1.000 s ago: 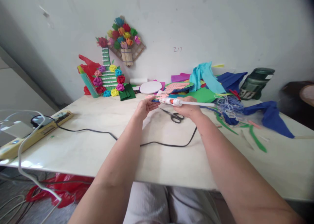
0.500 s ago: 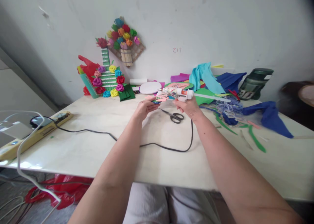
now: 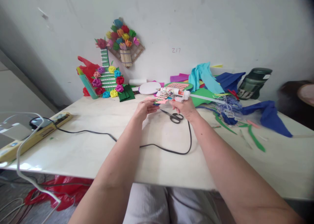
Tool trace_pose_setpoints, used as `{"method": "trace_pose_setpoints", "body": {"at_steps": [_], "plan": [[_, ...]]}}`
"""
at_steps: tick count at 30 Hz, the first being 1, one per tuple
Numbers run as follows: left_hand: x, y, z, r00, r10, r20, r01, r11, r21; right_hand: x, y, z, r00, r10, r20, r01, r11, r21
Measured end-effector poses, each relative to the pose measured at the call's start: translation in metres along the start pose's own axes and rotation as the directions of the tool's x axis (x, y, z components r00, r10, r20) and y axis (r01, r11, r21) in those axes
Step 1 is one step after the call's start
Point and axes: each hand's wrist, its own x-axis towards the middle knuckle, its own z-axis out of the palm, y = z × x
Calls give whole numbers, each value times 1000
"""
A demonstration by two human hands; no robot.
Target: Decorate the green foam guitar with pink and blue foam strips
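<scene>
My right hand (image 3: 183, 108) is wrapped round a white hot glue gun (image 3: 181, 93), with a long pale glue stick (image 3: 208, 98) poking out of its back. Its nozzle points left, over a small pink-and-green striped craft piece (image 3: 160, 101). My left hand (image 3: 147, 108) grips that piece from the left, fingers closed at its edge; its exact shape is partly hidden by the gun. Just below the hands, black-handled scissors (image 3: 175, 117) lie on the table. The gun's black cord (image 3: 169, 150) curves below them across the tabletop.
At the back left stand a paper-flower guitar (image 3: 108, 77) and a glue bottle (image 3: 88, 86). A white disc (image 3: 149, 88) lies near the wall. Coloured paper (image 3: 204, 77), tangled string (image 3: 230, 106) and a dark green bottle (image 3: 255, 83) fill the right. A power strip (image 3: 52, 127) sits left.
My right hand and the glue gun have shifted slightly left and down over the craft piece. My left hand stays almost where it was, still gripping the piece.
</scene>
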Motion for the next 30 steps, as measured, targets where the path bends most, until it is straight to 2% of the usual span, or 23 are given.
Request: {"method": "trace_pose_setpoints", "body": {"at_steps": [4,9,21,30], "plan": [[0,-1,0,1000,21,14,-20,1000,-19,2,5,-7,997,39,66,-40,999,8],[-2,2,1,1000,26,-6,-26,999,-41,3,5,-21,983,66,171,-46,992,-121],[-3,3,5,997,27,-70,-28,999,-18,5,9,-15,989,87,116,-56,967,-250],[-6,7,7,994,66,-87,-64,998,30,4,8,-13,990,101,102,-72,963,-259]]}}
